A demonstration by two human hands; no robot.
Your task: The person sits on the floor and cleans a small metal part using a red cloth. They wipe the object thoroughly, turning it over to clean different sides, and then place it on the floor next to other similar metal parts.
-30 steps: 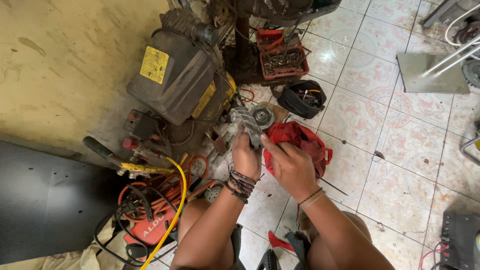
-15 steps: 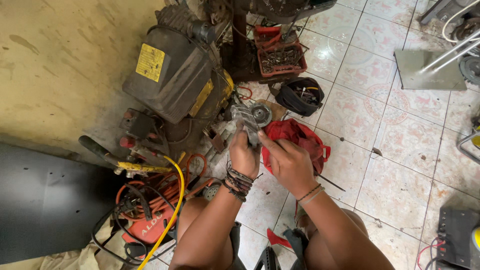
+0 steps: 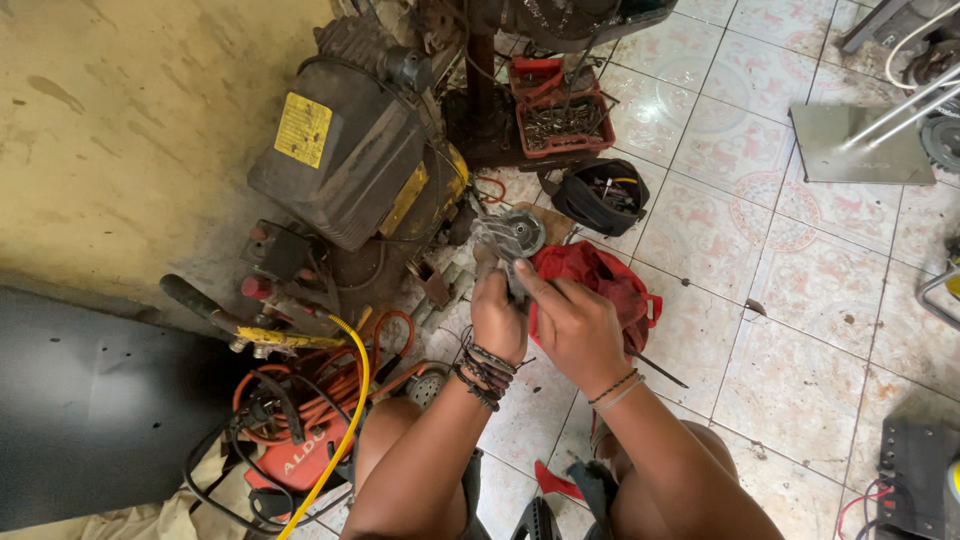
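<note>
Far left of the frame: flat black sheet (image 3: 90,410) on a stained concrete floor (image 3: 130,120). Lower left, a tangle of orange hose (image 3: 330,385) with a yellow hose (image 3: 352,400) curving across it. Upper left of centre, a bulky, grimy dark motor housing (image 3: 345,150), boxy with a yellow label. At centre the left hand (image 3: 500,318), wrist stacked with dark cord bracelets, wraps the ribbed grey metal body of an angle grinder (image 3: 508,240); fingers pressed around it, round shiny disc flange facing up. The grinder sits just above frame centre, held over the floor. Right hand (image 3: 575,330) just beside it, index finger stretched along the tool body and touching it, remaining fingers loosely curled; whether they pinch anything, cannot tell. Behind the right hand, a crumpled red cloth bag (image 3: 600,275) on glossy patterned tiles (image 3: 790,300). Top centre, red plastic tray (image 3: 565,120) of small metal bits; just below it a black pouch (image 3: 603,195) with tools. Upper right, flat grey metal plate (image 3: 865,150).
</note>
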